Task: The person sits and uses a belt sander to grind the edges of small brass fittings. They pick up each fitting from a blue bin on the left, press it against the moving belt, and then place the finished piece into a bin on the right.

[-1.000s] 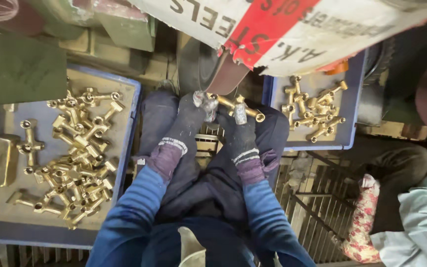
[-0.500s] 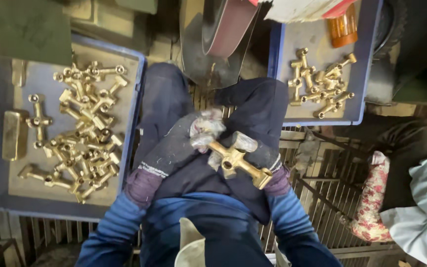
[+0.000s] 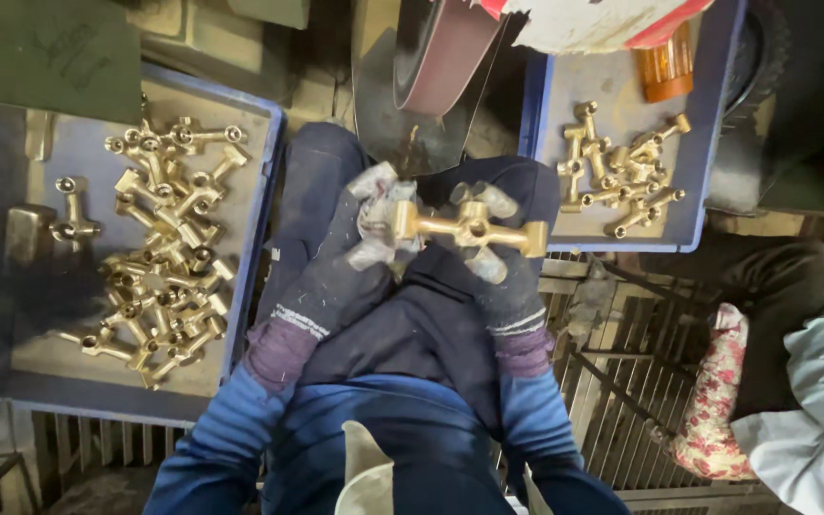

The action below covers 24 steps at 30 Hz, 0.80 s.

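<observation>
Both of my gloved hands hold one brass cross-shaped fitting [image 3: 469, 227] level above my lap. My left hand [image 3: 350, 253] grips its left end, with a grey rag bunched in the fingers. My right hand [image 3: 500, 272] holds it from below near the middle and right arm. Directly beyond the fitting stands a belt sander [image 3: 441, 57] with a reddish belt. A blue tray [image 3: 255, 238] on my left holds several similar brass fittings [image 3: 159, 257].
A second blue tray [image 3: 693, 224] at the upper right carries a smaller heap of brass fittings [image 3: 622, 181] and an orange container [image 3: 665, 72]. Another person's sleeve [image 3: 813, 401] and a floral cloth [image 3: 712, 401] are at the right. Metal grating lies below.
My hands drew the fitting back from the sander belt toward my lap, then lifted it slightly and levelled it. The view tilted down.
</observation>
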Motion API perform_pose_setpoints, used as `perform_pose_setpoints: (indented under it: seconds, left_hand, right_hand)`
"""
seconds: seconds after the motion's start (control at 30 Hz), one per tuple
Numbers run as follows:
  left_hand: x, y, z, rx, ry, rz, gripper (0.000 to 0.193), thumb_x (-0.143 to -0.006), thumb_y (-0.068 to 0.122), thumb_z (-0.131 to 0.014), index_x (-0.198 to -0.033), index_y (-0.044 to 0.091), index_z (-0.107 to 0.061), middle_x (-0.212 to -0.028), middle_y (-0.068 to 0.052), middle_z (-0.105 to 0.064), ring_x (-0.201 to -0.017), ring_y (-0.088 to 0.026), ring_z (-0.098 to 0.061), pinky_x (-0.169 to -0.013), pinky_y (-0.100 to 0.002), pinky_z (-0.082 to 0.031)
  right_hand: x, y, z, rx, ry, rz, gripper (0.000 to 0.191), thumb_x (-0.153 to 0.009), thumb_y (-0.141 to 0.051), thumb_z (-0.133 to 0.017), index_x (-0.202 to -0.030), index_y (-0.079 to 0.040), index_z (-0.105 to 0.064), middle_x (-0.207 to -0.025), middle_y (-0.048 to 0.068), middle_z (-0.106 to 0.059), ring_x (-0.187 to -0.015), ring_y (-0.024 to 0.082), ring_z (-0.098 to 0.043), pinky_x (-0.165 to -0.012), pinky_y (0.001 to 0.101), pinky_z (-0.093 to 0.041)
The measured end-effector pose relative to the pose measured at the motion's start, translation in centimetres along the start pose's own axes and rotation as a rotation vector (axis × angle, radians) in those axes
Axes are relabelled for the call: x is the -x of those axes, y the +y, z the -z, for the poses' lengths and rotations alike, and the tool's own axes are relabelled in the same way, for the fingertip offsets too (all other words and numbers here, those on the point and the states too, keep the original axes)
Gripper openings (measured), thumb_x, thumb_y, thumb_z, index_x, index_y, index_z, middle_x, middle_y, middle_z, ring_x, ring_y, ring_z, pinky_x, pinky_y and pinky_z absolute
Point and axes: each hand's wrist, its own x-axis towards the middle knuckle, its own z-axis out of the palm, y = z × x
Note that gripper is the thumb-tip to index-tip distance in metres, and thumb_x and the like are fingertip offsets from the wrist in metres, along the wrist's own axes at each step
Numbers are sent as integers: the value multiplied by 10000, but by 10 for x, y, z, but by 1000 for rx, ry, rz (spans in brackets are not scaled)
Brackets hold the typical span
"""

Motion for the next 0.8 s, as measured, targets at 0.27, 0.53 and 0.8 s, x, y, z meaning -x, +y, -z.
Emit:
perform_pose_setpoints:
  seconds: [0.27,0.53,0.8]
  left_hand:
    - [-35,-15,15,-62,72,378,571,-834,45,-777,-1368,23,-577,-1095,-43,-702,-841,-126,-694,-734,-300,-608]
    - [-95,-30,-1,26,159,372,263,-876,8,-781,-1116,17,-674,-882,-30,-682,-715,-116,-649,-620,-302,-550]
    - [-107,-44,-10,111,322,354,214,-885,-30,-737,-1090,-6,-683,-864,-53,-689,-696,-142,-648,-597,-319,-550]
  right_hand:
    - [-57,-17,17,416,83,-181,481,-973,-236,-736,-1397,-65,-585,-1225,137,-693,-1112,182,-698,-979,298,-574]
    - [-127,8,49,724,-33,-62,650,-888,-8,-690,-1485,-3,-435,-1374,167,-639,-1263,291,-646,-1041,376,-522]
    - [-143,30,54,812,-40,-114,592,-903,-38,-722,-1435,9,-466,-1316,166,-652,-1196,278,-653,-991,382,-534]
